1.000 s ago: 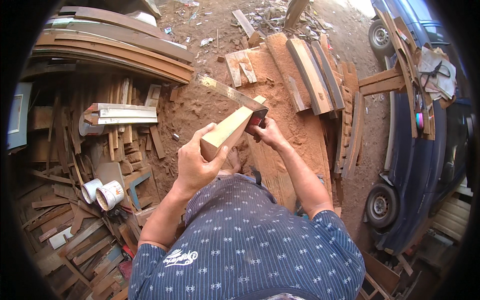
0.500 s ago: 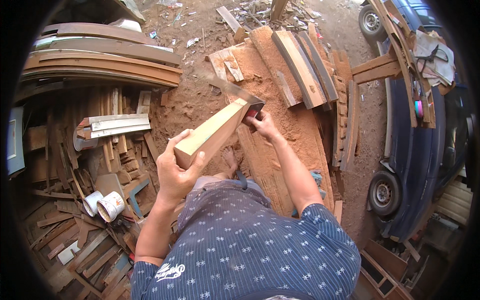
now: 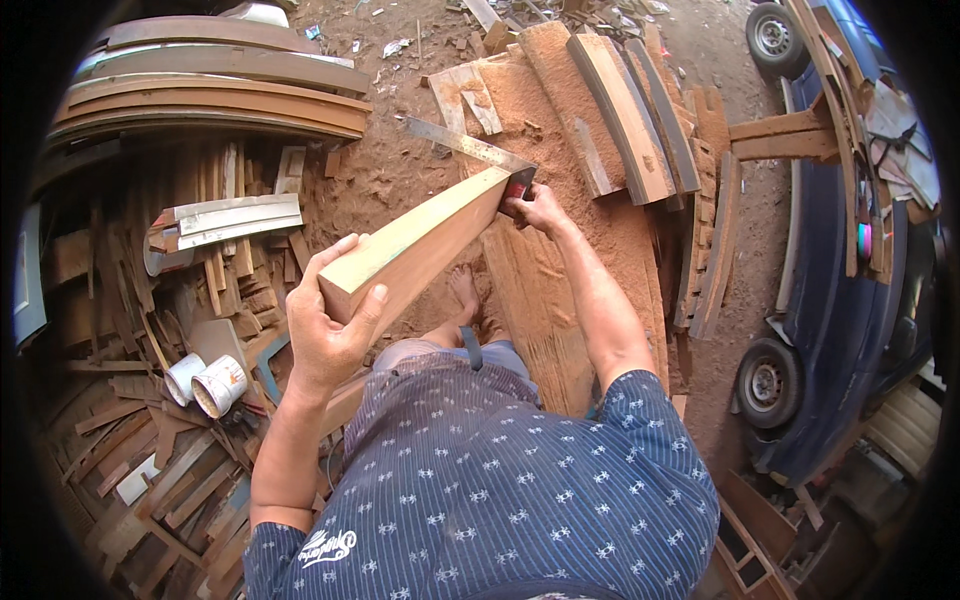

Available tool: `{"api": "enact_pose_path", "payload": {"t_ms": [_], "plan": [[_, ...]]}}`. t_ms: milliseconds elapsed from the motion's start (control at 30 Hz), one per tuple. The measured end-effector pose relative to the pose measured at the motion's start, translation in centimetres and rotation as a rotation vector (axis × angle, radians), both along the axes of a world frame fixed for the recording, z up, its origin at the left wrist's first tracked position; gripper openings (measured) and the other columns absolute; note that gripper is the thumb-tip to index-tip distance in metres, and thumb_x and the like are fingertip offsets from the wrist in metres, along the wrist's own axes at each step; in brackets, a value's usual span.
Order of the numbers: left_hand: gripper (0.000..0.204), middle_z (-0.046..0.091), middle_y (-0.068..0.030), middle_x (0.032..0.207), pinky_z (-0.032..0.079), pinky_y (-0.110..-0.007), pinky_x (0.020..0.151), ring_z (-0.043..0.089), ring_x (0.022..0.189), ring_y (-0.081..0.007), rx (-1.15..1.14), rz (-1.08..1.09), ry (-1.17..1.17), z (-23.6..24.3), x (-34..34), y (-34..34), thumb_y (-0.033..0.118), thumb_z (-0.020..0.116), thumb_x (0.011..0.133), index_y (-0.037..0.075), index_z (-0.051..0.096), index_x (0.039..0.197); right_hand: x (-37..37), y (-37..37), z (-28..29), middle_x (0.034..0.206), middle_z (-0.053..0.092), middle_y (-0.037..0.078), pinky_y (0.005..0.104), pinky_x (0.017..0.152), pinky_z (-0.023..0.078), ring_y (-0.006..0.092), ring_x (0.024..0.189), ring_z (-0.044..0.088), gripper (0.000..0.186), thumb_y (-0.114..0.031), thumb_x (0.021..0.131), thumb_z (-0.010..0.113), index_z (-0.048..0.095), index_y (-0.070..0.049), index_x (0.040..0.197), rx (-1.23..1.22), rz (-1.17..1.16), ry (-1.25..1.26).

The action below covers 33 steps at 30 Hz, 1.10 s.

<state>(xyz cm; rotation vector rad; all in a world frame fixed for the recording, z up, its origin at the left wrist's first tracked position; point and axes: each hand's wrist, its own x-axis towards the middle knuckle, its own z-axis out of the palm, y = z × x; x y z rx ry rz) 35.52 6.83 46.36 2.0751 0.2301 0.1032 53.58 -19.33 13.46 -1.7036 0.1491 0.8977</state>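
Note:
A squared timber block is held up in front of me, slanting from near left to far right. My left hand is wrapped round its near end, thumb on one side and fingers on the other. At the far end, my right hand grips the dark stock of a try square. The stock sits against the timber's far end or side. Its metal blade juts out to the left past the wood. Part of the stock is hidden by my fingers.
Below lies a sawdust-covered plank bench. Cut timbers lean beyond it. Stacked boards fill the far left, with offcuts and white buckets nearer. A blue vehicle stands at right.
The timber's near end has shifted left with my left hand. The try square, blurred before, has come up sharp and its blade lies flatter across the timber's far end. My view has shifted slightly.

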Motion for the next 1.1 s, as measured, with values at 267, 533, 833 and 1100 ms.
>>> {"api": "enact_pose_path", "payload": {"t_ms": [267,533,833,1100], "plan": [[0.053,0.070,-0.0230,0.119,0.052,-0.035,0.097,0.068,0.110,-0.0237,-0.023,0.003,0.007,0.1,-0.5,-0.4,0.012,0.075,0.087,-0.009,0.055,0.131,-0.1,0.3,2.0,0.081,0.070,0.010,0.0307,0.055,0.059,0.0164,0.062,0.067,0.020,-0.013,0.094,0.071,0.065,0.004,0.104,-0.011,0.070,0.033],[0.058,0.072,-0.0233,0.112,0.057,-0.033,0.086,0.073,0.100,-0.0251,-0.009,-0.027,-0.062,-0.5,-2.1,-1.7,0.012,0.079,0.082,-0.008,0.057,0.131,-1.1,-0.1,1.0,0.088,0.071,0.012,0.0325,0.060,0.062,0.0175,0.068,0.070,0.023,-0.015,0.097,0.068,0.067,0.005,0.108,-0.027,0.052,0.004],[0.062,0.072,-0.0249,0.108,0.059,-0.036,0.081,0.075,0.093,-0.0324,0.095,-0.061,-0.140,-1.0,-3.3,-2.4,0.014,0.081,0.077,-0.006,0.057,0.131,-1.2,-0.7,-0.1,0.084,0.071,0.011,0.0337,0.064,0.062,0.0182,0.068,0.070,0.022,-0.017,0.097,0.069,0.068,0.004,0.105,-0.068,0.043,0.022],[0.059,0.071,-0.0241,0.110,0.057,-0.036,0.085,0.073,0.098,-0.0313,0.062,-0.040,-0.092,-1.1,-3.0,-2.0,0.010,0.079,0.079,-0.005,0.056,0.131,-0.5,-1.8,-2.0,0.083,0.069,0.008,0.0320,0.059,0.059,0.0162,0.064,0.067,0.027,-0.020,0.096,0.073,0.065,0.001,0.111,0.058,-0.109,0.029]]}}
